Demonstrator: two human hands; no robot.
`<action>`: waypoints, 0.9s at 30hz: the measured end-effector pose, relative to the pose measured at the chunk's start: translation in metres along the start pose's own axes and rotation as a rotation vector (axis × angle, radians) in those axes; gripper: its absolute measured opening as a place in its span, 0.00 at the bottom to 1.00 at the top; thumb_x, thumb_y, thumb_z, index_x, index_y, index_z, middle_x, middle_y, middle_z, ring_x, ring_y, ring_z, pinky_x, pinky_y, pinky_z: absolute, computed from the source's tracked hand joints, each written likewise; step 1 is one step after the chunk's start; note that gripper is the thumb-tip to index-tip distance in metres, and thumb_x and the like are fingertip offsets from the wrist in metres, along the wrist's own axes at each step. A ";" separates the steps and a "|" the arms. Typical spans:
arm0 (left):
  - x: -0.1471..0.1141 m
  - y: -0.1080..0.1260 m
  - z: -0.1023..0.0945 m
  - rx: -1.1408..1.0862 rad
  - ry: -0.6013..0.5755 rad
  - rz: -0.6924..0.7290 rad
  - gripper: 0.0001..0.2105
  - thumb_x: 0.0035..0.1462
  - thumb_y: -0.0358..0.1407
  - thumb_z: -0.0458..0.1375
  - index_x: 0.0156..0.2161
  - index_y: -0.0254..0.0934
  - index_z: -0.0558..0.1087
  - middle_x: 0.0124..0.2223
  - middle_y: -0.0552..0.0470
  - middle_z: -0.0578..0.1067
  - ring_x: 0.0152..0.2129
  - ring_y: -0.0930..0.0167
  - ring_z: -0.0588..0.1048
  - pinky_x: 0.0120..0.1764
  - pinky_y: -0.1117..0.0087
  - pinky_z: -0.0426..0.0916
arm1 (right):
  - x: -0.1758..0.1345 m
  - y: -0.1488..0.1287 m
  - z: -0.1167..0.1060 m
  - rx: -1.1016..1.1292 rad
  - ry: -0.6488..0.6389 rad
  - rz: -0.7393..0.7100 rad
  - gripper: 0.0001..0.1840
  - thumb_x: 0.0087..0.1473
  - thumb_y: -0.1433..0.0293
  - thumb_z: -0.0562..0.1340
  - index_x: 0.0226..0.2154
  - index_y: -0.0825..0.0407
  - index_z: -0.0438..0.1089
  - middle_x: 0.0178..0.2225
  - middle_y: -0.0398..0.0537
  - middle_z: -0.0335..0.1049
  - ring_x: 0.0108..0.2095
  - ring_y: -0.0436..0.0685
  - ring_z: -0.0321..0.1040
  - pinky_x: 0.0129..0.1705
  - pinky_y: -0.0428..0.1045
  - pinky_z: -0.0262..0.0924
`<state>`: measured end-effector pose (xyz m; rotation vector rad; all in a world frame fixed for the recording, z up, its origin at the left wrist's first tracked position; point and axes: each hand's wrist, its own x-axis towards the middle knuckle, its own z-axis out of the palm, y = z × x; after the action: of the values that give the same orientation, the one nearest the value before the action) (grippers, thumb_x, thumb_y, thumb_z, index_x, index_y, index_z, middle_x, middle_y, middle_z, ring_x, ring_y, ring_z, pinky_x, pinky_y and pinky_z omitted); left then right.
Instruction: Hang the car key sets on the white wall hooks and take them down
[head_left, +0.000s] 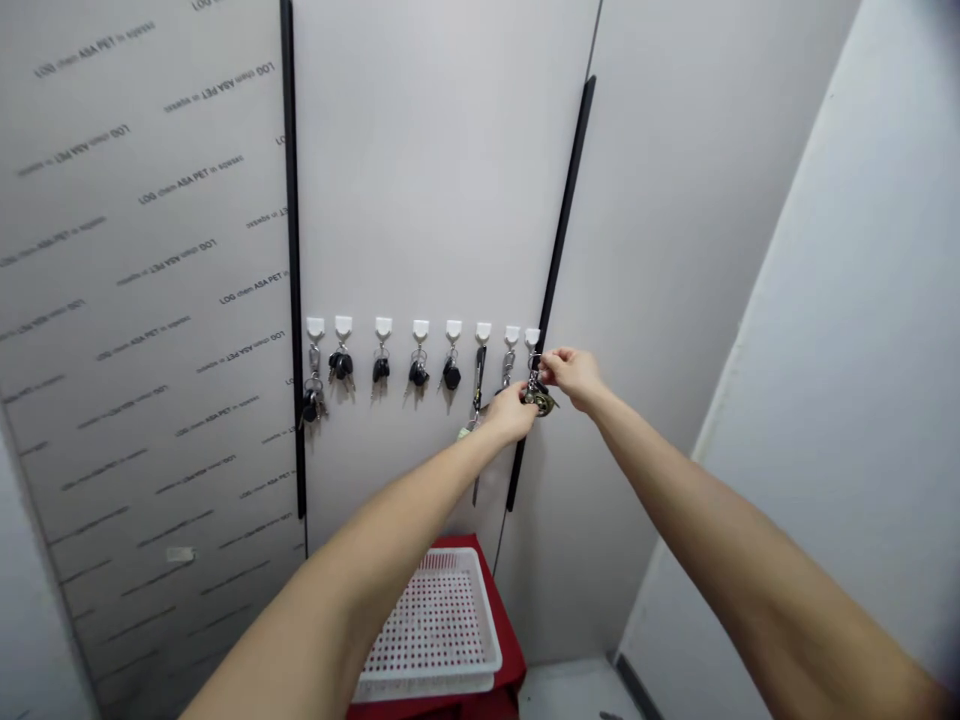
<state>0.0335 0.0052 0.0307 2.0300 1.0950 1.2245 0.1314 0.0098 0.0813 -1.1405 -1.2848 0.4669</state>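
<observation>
A row of white hooks [421,330] runs along the pale cabinet door, each with a bunch of keys hanging from it. At the right end, a bunch of keys [544,402] hangs below the last hook [532,337] by a metal ring. My left hand [511,412] is closed around the lower part of this bunch. Its fingertips are partly hidden by the keys. With thumb and finger together, my right hand [570,374] pinches the ring at the top, just under the hook. My left hand partly covers the keys on the neighbouring hook.
Below stands a white perforated basket [491,640] on a red-covered surface [506,625]. Long black handles [574,190] edge the cabinet door. A white wall [840,330] closes off the right side, and a panel with printed lettering [150,300] lies to the left.
</observation>
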 end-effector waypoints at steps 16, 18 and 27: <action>0.029 -0.007 0.019 0.144 0.046 -0.013 0.19 0.40 0.29 0.46 0.42 0.33 0.61 0.42 0.45 0.65 0.38 0.68 0.63 0.39 0.71 0.57 | 0.040 0.026 0.011 0.055 0.156 0.170 0.09 0.41 0.78 0.51 0.14 0.55 0.53 0.11 0.37 0.54 0.11 0.41 0.51 0.16 0.41 0.55; 0.028 -0.008 0.019 0.142 0.037 -0.024 0.20 0.39 0.29 0.47 0.43 0.33 0.60 0.42 0.45 0.65 0.38 0.68 0.63 0.39 0.70 0.57 | 0.039 0.028 0.012 0.058 0.165 0.162 0.09 0.41 0.77 0.51 0.14 0.55 0.53 0.11 0.37 0.54 0.11 0.41 0.52 0.16 0.41 0.55; 0.010 -0.016 0.007 0.043 0.016 -0.033 0.18 0.40 0.27 0.48 0.41 0.36 0.62 0.39 0.49 0.68 0.36 0.71 0.65 0.39 0.72 0.57 | 0.032 0.038 0.006 -0.196 0.245 0.061 0.05 0.37 0.73 0.53 0.21 0.56 0.62 0.11 0.39 0.57 0.14 0.44 0.57 0.20 0.42 0.55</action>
<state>0.0363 0.0223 0.0205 2.0297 1.1673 1.2120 0.1463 0.0546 0.0637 -1.3595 -1.1008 0.2403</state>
